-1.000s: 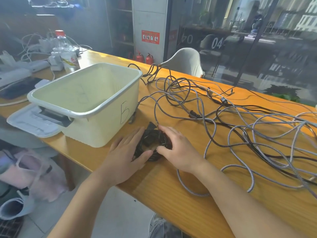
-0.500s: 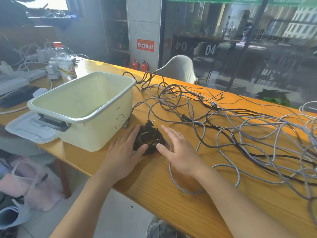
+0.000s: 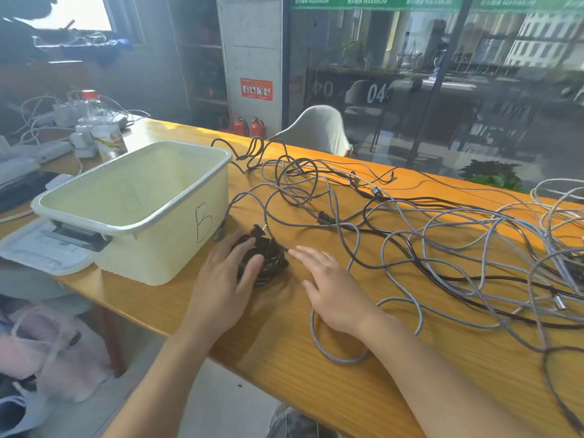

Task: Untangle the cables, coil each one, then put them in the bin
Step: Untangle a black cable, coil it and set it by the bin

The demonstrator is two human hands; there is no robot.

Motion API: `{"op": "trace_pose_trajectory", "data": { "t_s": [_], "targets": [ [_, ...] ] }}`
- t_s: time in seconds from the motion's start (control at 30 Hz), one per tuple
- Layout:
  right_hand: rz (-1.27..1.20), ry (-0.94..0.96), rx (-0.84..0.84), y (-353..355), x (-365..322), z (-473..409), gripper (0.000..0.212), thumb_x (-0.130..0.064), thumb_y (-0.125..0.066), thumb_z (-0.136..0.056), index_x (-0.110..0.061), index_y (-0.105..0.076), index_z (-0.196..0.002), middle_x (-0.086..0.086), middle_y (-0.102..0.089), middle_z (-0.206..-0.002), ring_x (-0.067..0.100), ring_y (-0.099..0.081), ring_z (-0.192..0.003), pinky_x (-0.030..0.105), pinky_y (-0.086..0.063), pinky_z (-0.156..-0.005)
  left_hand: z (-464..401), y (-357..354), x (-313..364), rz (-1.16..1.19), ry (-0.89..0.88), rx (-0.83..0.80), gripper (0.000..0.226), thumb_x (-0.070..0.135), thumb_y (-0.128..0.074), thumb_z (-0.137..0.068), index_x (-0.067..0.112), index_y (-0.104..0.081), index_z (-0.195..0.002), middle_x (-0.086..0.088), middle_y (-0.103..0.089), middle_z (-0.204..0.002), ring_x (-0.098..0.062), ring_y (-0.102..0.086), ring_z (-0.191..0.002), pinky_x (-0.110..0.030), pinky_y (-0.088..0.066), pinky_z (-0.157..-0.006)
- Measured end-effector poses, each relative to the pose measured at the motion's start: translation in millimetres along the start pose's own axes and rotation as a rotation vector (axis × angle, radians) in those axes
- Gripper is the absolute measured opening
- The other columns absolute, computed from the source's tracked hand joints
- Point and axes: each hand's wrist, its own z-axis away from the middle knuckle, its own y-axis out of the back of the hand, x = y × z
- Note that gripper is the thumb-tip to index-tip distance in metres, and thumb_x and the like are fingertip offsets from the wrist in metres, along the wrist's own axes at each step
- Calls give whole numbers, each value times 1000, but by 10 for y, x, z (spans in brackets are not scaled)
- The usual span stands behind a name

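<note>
A small black coiled cable [image 3: 271,259] lies on the wooden table [image 3: 284,336] just right of the pale bin [image 3: 164,248] marked with a handwritten letter. My left hand [image 3: 224,279] rests on the coil with straight fingers, covering its left part. To the right of the coil my right hand [image 3: 331,286] lies flat with spread fingers, its fingertips close to the coil but apart from it. A tangle of grey braided and black cables [image 3: 442,241] spreads over the table to the right. The bin holds nothing that I can see.
The bin's lid [image 3: 41,251] lies under its left side. A water bottle [image 3: 101,128], chargers and white cords crowd the far left. A white chair [image 3: 319,131] stands behind the table. The near table edge runs diagonally under my forearms.
My right hand has come off the coil and slid a little to the right. My left hand now lies further over the coil. The view has tilted up slightly.
</note>
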Motion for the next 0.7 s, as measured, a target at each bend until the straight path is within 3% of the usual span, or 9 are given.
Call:
{"op": "trace_pose_trajectory", "data": {
  "t_s": [0.07,0.13,0.2,0.27,0.33,0.47,0.53,0.6,0.7],
  "targets": [
    [25,19,12,-15,-22,-16,59,-7,-46,-106,-28,-37,-160,-12,-34,-165,9,-25,-152,27,-20,-126,-44,-5,-14,114,64,64,48,46,-48,-106,16,-62,-140,-1,-51,-152,-20,-43,-143,-24,-27,-112],
    [-4,38,39,-31,-75,-39,53,-13,-45,-108,-27,-39,-159,-12,-37,-164,7,-27,-151,25,-21,-125,-58,-9,-33,119,102,44,44,30,-60,-104,13,-57,-144,-5,-51,-151,-21,-42,-143,-25,-27,-113],
    [-54,43,50,-43,-120,-70,49,-24,-45,-110,-26,-40,-159,-11,-39,-164,6,-27,-151,23,-21,-123,-56,-22,-64,57,114,-30,53,30,-62,-102,19,-47,-152,-5,-49,-154,-26,-44,-142,-38,-32,-117],
    [-89,36,30,-69,-141,-96,52,-35,-47,-110,-27,-37,-160,-11,-37,-165,7,-27,-152,25,-21,-123,-59,-6,-102,9,138,-77,58,37,-61,-102,27,-41,-156,-4,-53,-148,-29,-56,-123,-51,-39,-112],
    [-110,22,2,-106,-140,-104,56,-41,-47,-109,-28,-33,-162,-11,-36,-166,8,-27,-153,29,-24,-125,-51,28,-134,54,127,-90,59,38,-63,-100,32,-40,-155,-3,-58,-139,-19,-60,-102,-49,-44,-106],
    [-168,-25,4,-102,-124,-107,64,-45,-50,-108,-30,-26,-164,-8,-42,-160,11,-34,-148,33,-31,-121,60,55,-50,224,10,-50,64,19,-73,-95,28,-44,-152,1,-54,-139,3,-52,-119,-6,-40,-93],
    [-218,-67,25,-90,-126,-123,66,-47,-53,-106,-33,-25,-164,-4,-49,-153,13,-39,-144,33,-35,-116,99,43,-17,313,-9,-21,68,11,-76,-92,31,-46,-150,4,-54,-137,-3,-53,-126,-12,-46,-96],
    [-276,-109,73,-99,-124,-143,65,-49,-56,-104,-38,-29,-162,-1,-52,-145,15,-45,-139,35,-40,-114,112,33,-5,356,-12,-6,71,8,-76,-91,35,-45,-149,8,-53,-137,-8,-55,-128,-30,-51,-103],
    [-354,-118,165,-114,-137,-157,55,-41,-63,-100,-40,-45,-152,-4,-57,-134,8,-52,-131,35,-49,-109,124,44,49,409,-11,4,75,3,-76,-91,39,-44,-149,9,-52,-137,-7,-58,-123,-28,-55,-98]
  ]
}}
